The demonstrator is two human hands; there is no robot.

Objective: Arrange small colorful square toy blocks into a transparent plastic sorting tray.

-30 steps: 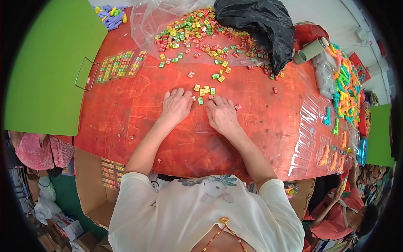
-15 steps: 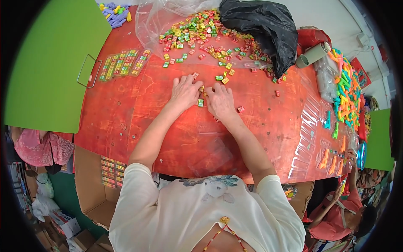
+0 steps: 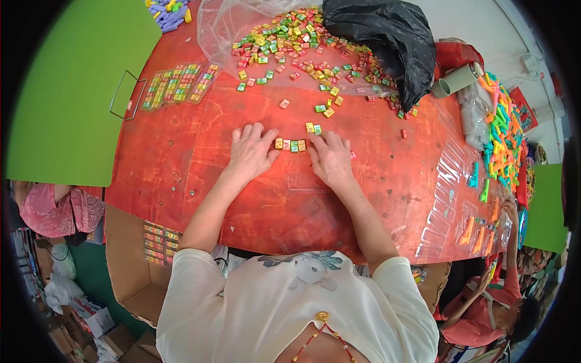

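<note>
A short straight row of small red, yellow and green box-shaped pieces [image 3: 290, 145] lies on the red table between my hands. My left hand [image 3: 251, 148] is at the row's left end, fingers apart and pointing away from me. At the right end is my right hand [image 3: 331, 158], palm down with its fingers apart, its index finger against or very near the last piece. Two more pieces, yellow and green [image 3: 313, 128], sit side by side just beyond its fingertips. A single red piece [image 3: 284, 104] lies farther off. Part of another shows beside my right hand.
A large heap of the same pieces [image 3: 284, 36] spreads over clear plastic at the back, beside a black bag [image 3: 387, 42]. Filled clear trays [image 3: 181, 83] lie at left, near a green board [image 3: 66, 91]. Colourful plastic parts [image 3: 502, 133] and another person [image 3: 484, 308] are at right.
My hands have moved apart, the left one leftward and the right one slightly right. A straight row of pieces now shows between them, with two pieces just beyond it.
</note>
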